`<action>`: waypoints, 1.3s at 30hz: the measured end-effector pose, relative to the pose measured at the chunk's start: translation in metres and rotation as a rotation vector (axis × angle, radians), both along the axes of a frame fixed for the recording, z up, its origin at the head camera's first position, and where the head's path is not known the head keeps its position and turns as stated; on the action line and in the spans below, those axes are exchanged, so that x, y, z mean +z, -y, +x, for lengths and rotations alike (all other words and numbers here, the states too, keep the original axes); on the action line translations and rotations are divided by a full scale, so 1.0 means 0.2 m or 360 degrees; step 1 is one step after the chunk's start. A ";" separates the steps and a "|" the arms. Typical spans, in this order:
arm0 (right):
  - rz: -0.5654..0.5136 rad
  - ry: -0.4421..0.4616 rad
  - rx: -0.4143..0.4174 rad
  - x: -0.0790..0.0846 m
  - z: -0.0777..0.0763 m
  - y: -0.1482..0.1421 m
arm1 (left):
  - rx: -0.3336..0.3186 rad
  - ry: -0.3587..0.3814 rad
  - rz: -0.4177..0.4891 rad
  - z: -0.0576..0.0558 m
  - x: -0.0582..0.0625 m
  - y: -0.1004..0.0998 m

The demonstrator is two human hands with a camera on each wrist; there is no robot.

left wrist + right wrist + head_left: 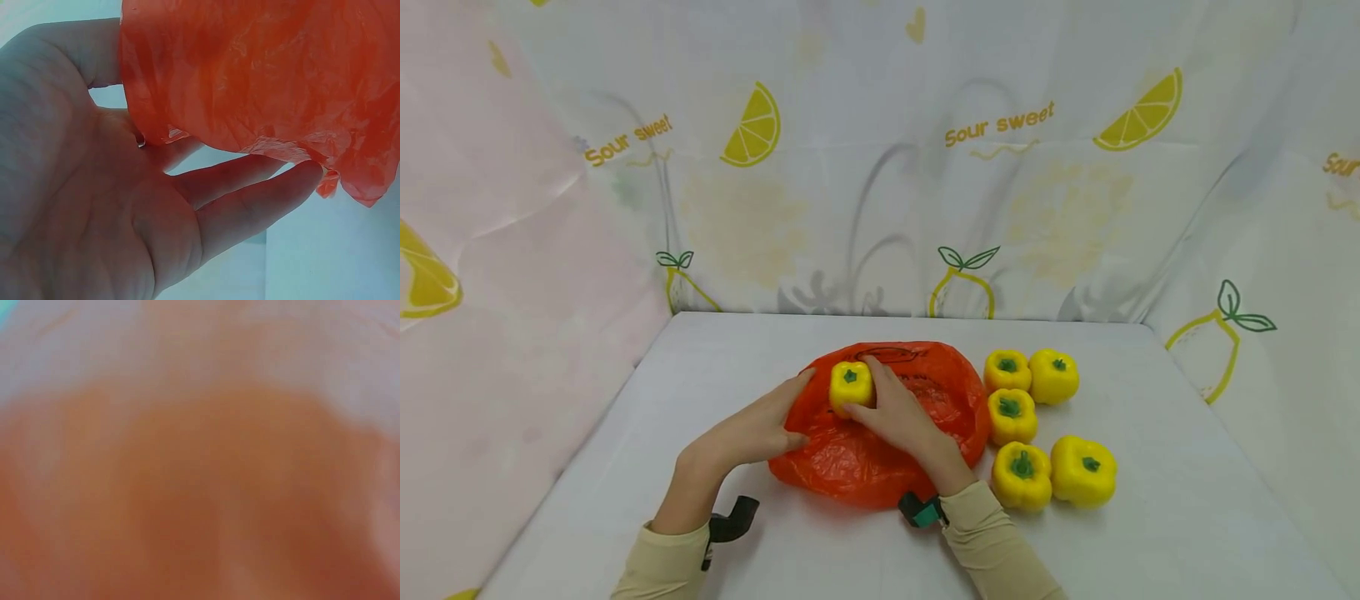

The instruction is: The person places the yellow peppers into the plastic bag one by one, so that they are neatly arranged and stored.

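Note:
My right hand (898, 412) grips a yellow bell pepper (848, 385) by its side, green stem up, over the red plastic bag (943, 400). At the bag's left side is my left hand (752, 429), thumb and fingers spread wide apart. In the left wrist view, the red film (269, 75) covers the end of the thumb and some fingertips of the left hand (106, 187). The lower fingers (256, 209) look fairly straight and touch the bag's edge. The right wrist view is too blurred to make out the hold.
Several more yellow bell peppers (1084, 471) stand on the white table (1180, 517) to the right of the bag, the nearest ones close beside it. A printed cloth (880, 192) hangs behind the table and along its sides. Dark wrist devices (734, 520) sit below both wrists.

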State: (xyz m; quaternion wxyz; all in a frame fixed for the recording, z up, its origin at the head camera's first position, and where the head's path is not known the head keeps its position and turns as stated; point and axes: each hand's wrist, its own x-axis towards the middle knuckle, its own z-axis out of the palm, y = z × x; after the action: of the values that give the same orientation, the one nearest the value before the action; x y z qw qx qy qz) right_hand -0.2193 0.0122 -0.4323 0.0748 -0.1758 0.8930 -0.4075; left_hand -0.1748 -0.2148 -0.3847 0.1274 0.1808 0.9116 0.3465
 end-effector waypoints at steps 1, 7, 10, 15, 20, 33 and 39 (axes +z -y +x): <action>0.0013 -0.0009 -0.0001 0.00 0.00 0.00 | -0.0004 -0.0003 0.0002 0.00 0.00 0.00; 0.0074 -0.0046 0.0006 0.02 0.01 -0.01 | -0.0011 -0.0017 0.0003 0.00 0.01 0.00; 0.0111 -0.0065 0.0020 0.05 0.01 -0.03 | -0.0007 -0.0004 -0.0001 0.00 0.01 0.00; 0.0148 -0.0107 0.0022 0.12 0.03 -0.07 | 0.0012 0.0018 -0.0025 0.01 0.01 0.00; 0.0192 -0.0133 0.0003 0.19 0.05 -0.12 | 0.0024 0.0028 -0.0041 0.01 0.01 0.00; 0.0134 -0.0305 -0.0037 0.35 0.08 -0.33 | 0.0037 0.0025 -0.0062 0.00 0.00 0.00; 0.0107 -0.0256 -0.0094 0.38 0.07 -0.45 | 0.0038 0.0039 -0.0070 0.01 0.01 0.01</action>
State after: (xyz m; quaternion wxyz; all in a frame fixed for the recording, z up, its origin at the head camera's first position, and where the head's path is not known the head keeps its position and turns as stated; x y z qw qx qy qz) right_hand -0.2058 0.1027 -0.3556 -0.0035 -0.1789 0.9142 -0.3637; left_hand -0.1736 -0.2163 -0.3833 0.1384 0.1628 0.9194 0.3301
